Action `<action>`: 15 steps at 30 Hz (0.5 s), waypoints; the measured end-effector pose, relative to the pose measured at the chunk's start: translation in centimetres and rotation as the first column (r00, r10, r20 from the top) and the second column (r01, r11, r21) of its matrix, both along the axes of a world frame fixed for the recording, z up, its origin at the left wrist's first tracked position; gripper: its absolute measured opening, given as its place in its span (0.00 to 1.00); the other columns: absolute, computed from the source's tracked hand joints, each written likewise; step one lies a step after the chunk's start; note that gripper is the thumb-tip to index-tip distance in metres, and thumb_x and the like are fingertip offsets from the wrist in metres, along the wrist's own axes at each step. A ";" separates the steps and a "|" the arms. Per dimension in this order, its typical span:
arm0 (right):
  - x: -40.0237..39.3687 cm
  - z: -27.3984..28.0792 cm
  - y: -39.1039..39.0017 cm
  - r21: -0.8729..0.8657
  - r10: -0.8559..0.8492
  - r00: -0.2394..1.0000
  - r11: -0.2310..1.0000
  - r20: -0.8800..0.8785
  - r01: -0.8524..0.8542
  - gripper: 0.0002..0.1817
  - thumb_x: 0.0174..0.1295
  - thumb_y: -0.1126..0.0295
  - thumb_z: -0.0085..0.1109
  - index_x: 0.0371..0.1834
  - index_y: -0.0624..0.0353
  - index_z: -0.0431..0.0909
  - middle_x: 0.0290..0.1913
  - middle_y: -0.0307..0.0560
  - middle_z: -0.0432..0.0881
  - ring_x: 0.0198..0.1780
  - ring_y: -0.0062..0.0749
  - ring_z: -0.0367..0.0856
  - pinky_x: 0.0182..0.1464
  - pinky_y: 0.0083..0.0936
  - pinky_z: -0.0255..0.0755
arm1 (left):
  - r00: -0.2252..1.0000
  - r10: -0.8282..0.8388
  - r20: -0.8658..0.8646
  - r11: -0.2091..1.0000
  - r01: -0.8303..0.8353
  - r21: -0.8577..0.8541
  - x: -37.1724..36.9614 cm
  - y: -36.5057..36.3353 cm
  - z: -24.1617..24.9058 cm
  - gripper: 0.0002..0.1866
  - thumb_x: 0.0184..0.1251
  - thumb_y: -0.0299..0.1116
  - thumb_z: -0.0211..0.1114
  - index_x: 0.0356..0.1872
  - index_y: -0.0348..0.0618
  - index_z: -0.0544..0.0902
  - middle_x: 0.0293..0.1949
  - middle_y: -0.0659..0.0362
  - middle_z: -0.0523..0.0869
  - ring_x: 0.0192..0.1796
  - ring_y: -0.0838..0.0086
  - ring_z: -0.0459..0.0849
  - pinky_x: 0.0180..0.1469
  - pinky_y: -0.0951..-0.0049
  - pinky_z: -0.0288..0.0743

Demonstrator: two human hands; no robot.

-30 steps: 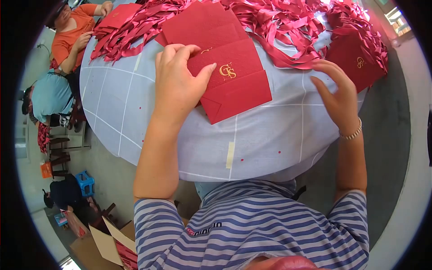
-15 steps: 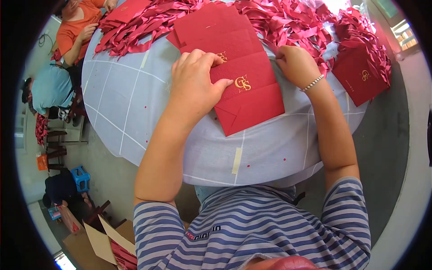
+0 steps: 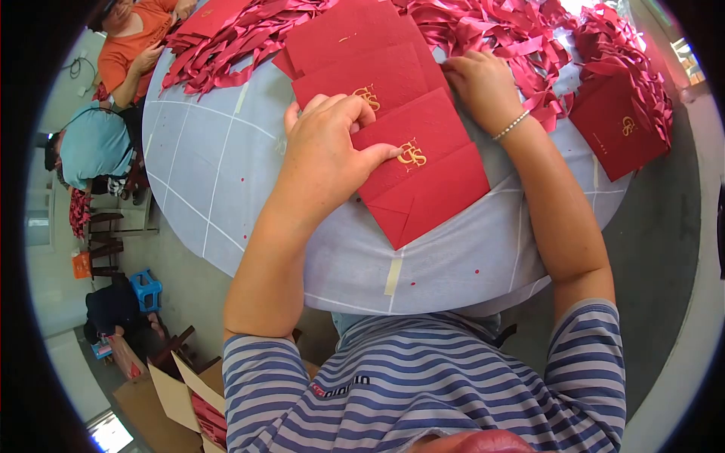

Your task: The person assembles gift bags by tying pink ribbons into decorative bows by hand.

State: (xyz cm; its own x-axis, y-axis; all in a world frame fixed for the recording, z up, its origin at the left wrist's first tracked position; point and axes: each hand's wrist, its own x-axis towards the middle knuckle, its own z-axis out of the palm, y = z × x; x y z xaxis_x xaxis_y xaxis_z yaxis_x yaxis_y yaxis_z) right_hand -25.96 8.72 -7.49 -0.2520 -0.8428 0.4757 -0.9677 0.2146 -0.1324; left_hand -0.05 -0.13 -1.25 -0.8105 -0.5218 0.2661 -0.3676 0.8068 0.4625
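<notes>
While resting the left hand, half-curled, on the front red bag (long axis slanting bodyward), holding the right hand curled beyond its far-right corner; cannot tell either grip.

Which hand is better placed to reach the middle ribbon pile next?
Probably the right hand: it is close to the near side of the ribbon pile. The left hand is farther off, its thumb on the front red bag.
</notes>
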 end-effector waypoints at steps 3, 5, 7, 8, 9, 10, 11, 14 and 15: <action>-0.9 0.5 0.4 -0.333 0.065 0.992 0.943 0.111 -0.025 0.07 0.63 0.69 0.64 0.36 0.59 0.87 0.36 0.51 0.86 0.43 0.51 0.84 0.49 0.42 0.78 | 0.999 -0.025 -0.047 1.000 0.024 -0.020 0.1 -0.2 -0.3 0.20 0.47 0.39 0.84 0.36 0.44 0.83 0.33 0.63 0.81 0.39 0.70 0.79 0.59 0.65 0.64; 0.2 2.9 1.7 -0.366 0.112 0.923 0.930 0.368 0.033 0.07 0.69 0.73 0.61 0.44 0.61 0.86 0.39 0.46 0.88 0.35 0.31 0.84 0.42 0.27 0.76 | 0.992 -0.094 -0.089 0.995 0.097 0.034 0.3 -0.3 -0.1 0.19 0.49 0.36 0.82 0.40 0.44 0.84 0.38 0.63 0.84 0.45 0.70 0.82 0.62 0.65 0.62; 0.4 3.3 2.3 -0.422 0.365 0.580 0.906 0.728 -0.041 0.11 0.75 0.76 0.55 0.56 0.64 0.81 0.45 0.38 0.86 0.31 0.12 0.77 0.34 0.13 0.70 | 0.991 -0.107 -0.079 0.993 0.111 0.049 0.4 -0.2 0.4 0.18 0.50 0.34 0.82 0.41 0.44 0.84 0.41 0.63 0.85 0.48 0.69 0.82 0.63 0.64 0.62; 2.1 4.4 2.8 -0.404 0.400 0.497 0.909 0.770 -0.106 0.11 0.74 0.76 0.55 0.55 0.64 0.81 0.44 0.42 0.87 0.29 0.16 0.78 0.33 0.15 0.72 | 0.988 -0.132 -0.074 0.989 0.137 0.060 0.5 -0.1 0.6 0.18 0.51 0.33 0.81 0.43 0.44 0.85 0.44 0.62 0.86 0.52 0.69 0.82 0.65 0.64 0.61; 4.4 5.7 3.5 -0.390 0.425 0.408 0.905 0.808 -0.170 0.11 0.72 0.77 0.55 0.54 0.63 0.81 0.43 0.45 0.87 0.27 0.19 0.78 0.33 0.17 0.74 | 0.990 -0.124 -0.069 0.990 0.129 0.065 0.5 0.0 0.7 0.18 0.51 0.33 0.81 0.43 0.44 0.85 0.44 0.62 0.86 0.52 0.69 0.82 0.65 0.64 0.61; 5.4 5.8 3.7 -0.356 0.425 0.379 0.903 0.822 -0.241 0.14 0.71 0.79 0.56 0.57 0.66 0.79 0.44 0.46 0.87 0.30 0.20 0.80 0.34 0.18 0.75 | 0.987 -0.139 -0.077 0.987 0.145 0.073 0.5 0.0 0.7 0.18 0.51 0.32 0.80 0.43 0.44 0.85 0.45 0.62 0.86 0.54 0.68 0.82 0.66 0.63 0.61; 6.6 5.9 4.0 -0.311 0.417 0.474 0.906 0.776 -0.288 0.14 0.70 0.79 0.57 0.57 0.66 0.79 0.44 0.47 0.87 0.31 0.22 0.82 0.34 0.19 0.76 | 0.984 -0.155 -0.085 0.983 0.162 0.081 0.5 0.0 0.7 0.18 0.51 0.31 0.80 0.44 0.44 0.85 0.46 0.62 0.86 0.55 0.68 0.81 0.67 0.63 0.61; 8.0 5.3 3.6 -0.360 0.525 0.660 0.851 0.537 -0.383 0.12 0.67 0.79 0.62 0.52 0.64 0.82 0.43 0.49 0.87 0.34 0.32 0.86 0.36 0.26 0.77 | 0.969 -0.210 -0.132 0.976 0.215 0.021 0.4 -0.1 0.5 0.19 0.51 0.30 0.80 0.45 0.43 0.85 0.47 0.62 0.85 0.55 0.69 0.82 0.66 0.64 0.63; 7.6 5.3 3.8 -0.280 0.500 0.721 0.866 0.479 -0.414 0.10 0.65 0.77 0.64 0.49 0.64 0.83 0.43 0.51 0.87 0.34 0.36 0.86 0.36 0.28 0.78 | 0.970 -0.208 -0.126 0.977 0.212 0.022 0.3 0.0 0.4 0.19 0.51 0.30 0.80 0.45 0.43 0.85 0.47 0.62 0.85 0.55 0.69 0.82 0.66 0.64 0.63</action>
State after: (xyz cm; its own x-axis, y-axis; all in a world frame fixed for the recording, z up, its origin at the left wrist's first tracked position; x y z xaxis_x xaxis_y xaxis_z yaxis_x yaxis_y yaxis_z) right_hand -18.33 12.51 -2.22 -0.0966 -0.8543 0.5107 -0.7135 -0.2983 -0.6339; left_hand 0.26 -0.18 -0.83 -0.8652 -0.3545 0.3547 -0.1306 0.8423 0.5230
